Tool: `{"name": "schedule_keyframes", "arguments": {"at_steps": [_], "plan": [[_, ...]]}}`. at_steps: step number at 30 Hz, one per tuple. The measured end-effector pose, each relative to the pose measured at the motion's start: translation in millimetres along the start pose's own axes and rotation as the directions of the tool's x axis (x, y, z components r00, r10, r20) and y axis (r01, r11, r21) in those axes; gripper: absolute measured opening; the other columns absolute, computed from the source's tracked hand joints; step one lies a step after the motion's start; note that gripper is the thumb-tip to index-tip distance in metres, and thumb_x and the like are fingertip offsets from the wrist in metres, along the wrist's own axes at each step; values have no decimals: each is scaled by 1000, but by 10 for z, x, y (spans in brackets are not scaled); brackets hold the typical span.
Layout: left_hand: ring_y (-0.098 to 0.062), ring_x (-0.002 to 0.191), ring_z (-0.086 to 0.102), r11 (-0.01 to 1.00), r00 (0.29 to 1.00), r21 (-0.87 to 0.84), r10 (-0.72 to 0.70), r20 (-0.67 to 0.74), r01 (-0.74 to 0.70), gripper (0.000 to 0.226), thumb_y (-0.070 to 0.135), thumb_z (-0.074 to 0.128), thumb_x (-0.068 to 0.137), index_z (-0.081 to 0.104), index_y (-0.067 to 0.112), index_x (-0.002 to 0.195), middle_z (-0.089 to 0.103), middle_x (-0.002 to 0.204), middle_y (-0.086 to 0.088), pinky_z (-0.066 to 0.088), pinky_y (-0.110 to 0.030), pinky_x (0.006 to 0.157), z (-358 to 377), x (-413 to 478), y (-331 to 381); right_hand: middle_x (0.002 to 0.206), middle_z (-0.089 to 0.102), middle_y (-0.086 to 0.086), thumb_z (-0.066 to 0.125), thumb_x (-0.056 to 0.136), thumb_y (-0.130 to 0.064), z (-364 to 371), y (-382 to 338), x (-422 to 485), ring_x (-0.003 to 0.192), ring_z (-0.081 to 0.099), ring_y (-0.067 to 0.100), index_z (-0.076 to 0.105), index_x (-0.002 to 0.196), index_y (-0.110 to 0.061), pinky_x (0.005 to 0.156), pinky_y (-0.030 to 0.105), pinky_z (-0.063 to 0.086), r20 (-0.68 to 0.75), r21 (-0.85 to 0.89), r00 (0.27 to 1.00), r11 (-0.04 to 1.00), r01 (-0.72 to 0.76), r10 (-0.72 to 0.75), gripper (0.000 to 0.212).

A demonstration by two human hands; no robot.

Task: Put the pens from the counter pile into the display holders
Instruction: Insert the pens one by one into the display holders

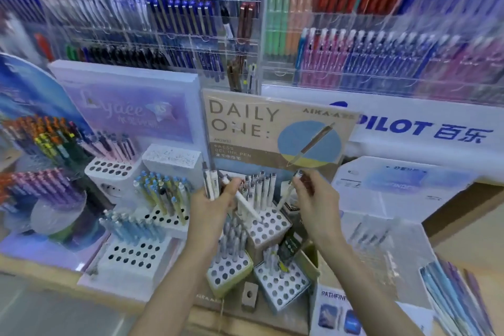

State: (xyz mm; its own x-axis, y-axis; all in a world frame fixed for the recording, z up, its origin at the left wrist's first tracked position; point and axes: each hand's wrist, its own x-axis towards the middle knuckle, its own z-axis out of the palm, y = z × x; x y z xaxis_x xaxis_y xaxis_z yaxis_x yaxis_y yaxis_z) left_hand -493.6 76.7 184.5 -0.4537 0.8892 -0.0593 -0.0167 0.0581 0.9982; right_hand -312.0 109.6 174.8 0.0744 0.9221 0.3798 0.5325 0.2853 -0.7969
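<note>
Pens, slim white-barrelled (211,183), bunched in my closed left hand (210,204); my right hand (311,194) pinches one white pen (286,195) above the holed white holder (268,226).

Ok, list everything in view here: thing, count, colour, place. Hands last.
Wall racks: several, clear acrylic, full of blue, black, red and pastel pens, across the back.
DAILY ONE sign: one, beige with a blue and yellow circle, centre.
PILOT banner: one, white with blue lettering, right.
Purple display card: one, lilac, left of the sign.
Perforated holders: several, white tops, partly filled with white and grey pens, centre foreground.
Left holders: several, white, holding blue and yellow pens.
Multicolour pen stand: one, far left.
Left hand: grip closed on a bunch of white pens.
Right hand: grip closed on a single pen, above the holders.
</note>
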Motion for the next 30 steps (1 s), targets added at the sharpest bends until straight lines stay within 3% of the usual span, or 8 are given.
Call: {"name": "schedule_keyframes", "arguments": {"at_steps": [3, 6, 11, 15, 19, 21, 26, 30], "plan": [[6, 45, 53, 999, 998, 18, 51, -31, -50, 21, 33, 73, 79, 60, 23, 65, 58, 47, 17, 39, -6, 46, 40, -76, -6, 87, 61, -3, 61, 92, -12, 7, -3, 87, 81, 57, 12, 65, 106, -8, 74, 12, 40, 66, 9, 996, 998, 60, -60, 15], [7, 51, 56, 999, 998, 4, 33, -46, -33, 20, 42, 71, 73, 62, 25, 73, 61, 51, 19, 43, -11, 53, 30, -165, -16, 96, 65, 1, 62, 92, -14, 21, -8, 126, 89, 59, 13, 65, 111, -5, 82, 22, 44, 144, 12, 982, 993, 119, -120, 21], [6, 50, 55, 1000, 993, -16, -10, -116, 8, 20, 44, 72, 74, 66, 24, 73, 60, 51, 17, 43, -30, 66, -24, -227, -50, 85, 63, -9, 63, 91, -14, 10, 2, 59, 80, 56, -4, 65, 102, -14, 74, 4, 40, 96, 116, 988, 987, 111, -122, 11], [-5, 57, 58, 1000, 988, -14, 1, -156, -3, 21, 39, 75, 77, 64, 23, 68, 60, 55, 10, 52, -34, 76, -73, -249, -81, 79, 58, -12, 63, 91, -18, 126, -69, -5, 76, 56, -3, 64, 99, -10, 70, 10, 43, 209, 151, 974, 987, 60, -92, 11], [-8, 61, 59, 999, 988, -22, 19, -153, -23, 32, 47, 73, 69, 67, 16, 76, 62, 59, 8, 51, -31, 74, -111, -289, -104, 89, 66, 3, 62, 93, -17, 230, -55, -91, 84, 61, 17, 65, 107, -4, 78, 26, 49, 314, 62, 944, 994, 90, -105, 19], [-10, 60, 57, 1000, 988, -26, 14, -154, -18, 35, 46, 73, 69, 66, 13, 77, 59, 59, 5, 51, -31, 74, -129, -289, -121, 90, 68, 9, 64, 91, -14, 264, -59, -131, 83, 62, 21, 67, 103, -4, 76, 19, 45, 347, 34, 926, 989, 146, -149, 16], [3, 49, 52, 998, 989, 2, 58, -136, -59, 25, 42, 74, 72, 62, 20, 69, 57, 50, 15, 40, -12, 52, -140, -306, -130, 79, 64, 3, 68, 87, -16, 333, -81, -59, 70, 52, 14, 69, 94, -5, 63, 3, 33, 394, -26, 900, 977, 210, -183, 13], [7, 48, 53, 998, 992, 1, 67, -111, -67, 17, 37, 75, 71, 64, 24, 70, 60, 50, 18, 41, -11, 51, -134, -313, -125, 80, 64, 5, 69, 87, -18, 351, -40, -17, 72, 55, 18, 66, 95, -5, 63, 15, 36, 432, -37, 882, 974, 224, -187, 15]]}}
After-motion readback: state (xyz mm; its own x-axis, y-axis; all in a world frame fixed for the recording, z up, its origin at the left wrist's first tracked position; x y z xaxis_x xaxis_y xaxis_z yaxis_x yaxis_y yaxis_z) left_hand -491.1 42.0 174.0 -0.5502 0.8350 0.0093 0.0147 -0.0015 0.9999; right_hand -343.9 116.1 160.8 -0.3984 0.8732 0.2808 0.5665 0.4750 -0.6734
